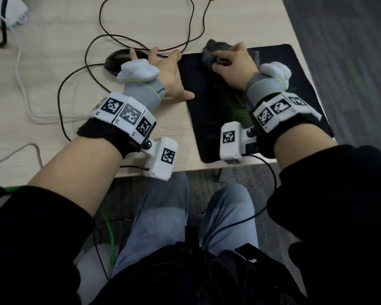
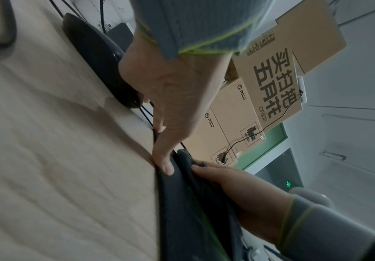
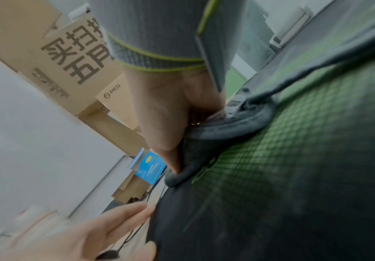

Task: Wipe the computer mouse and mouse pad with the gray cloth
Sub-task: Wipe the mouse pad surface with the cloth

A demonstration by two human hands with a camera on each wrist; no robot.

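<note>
Judging from how things lie, several slips are possible. At the far left, a white cable (image 1: pixel 20 69) trails over the tabletop (image 1: pixel 59 25) well clear of the work. Next comes the mouse (image 1: pixel 114 60), set off the pad on the bare wood with the left hand (image 1: pixel 163 73) spread flat just beside it, fingers (image 1: pixel 153 54) straight and released, grasping nothing. Black cable (image 1: pixel 141 44) is looped round and under those fingertips; if the hand is shifted, the loop could be caught and the mouse dragged or tipped. The thumb and the forefinger of that hand are laid against the left edge of the mouse pad (image 1: pixel 207 106), seemingly to steady it; should that bracing be eased, the pad could be slid or wrinkled by the wiping stroke.

Further right, the gray cloth (image 1: pixel 211 53) is bunched near the pad's far left corner and is clutched by the right hand (image 1: pixel 235 64), fingers curled into its folds. A wad so crumpled may be run over only a narrow strip, so parts of the pad could be missed. The pad's near right corner is seen at the tabletop's edge, where a strong pull might send it off.

The tabletop is pale wood grain. Beyond it, brown cardboard boxes (image 2: pixel 271 74) are stacked against white walls, and gray carpet (image 1: pixel 350 51) is laid on the right.
</note>
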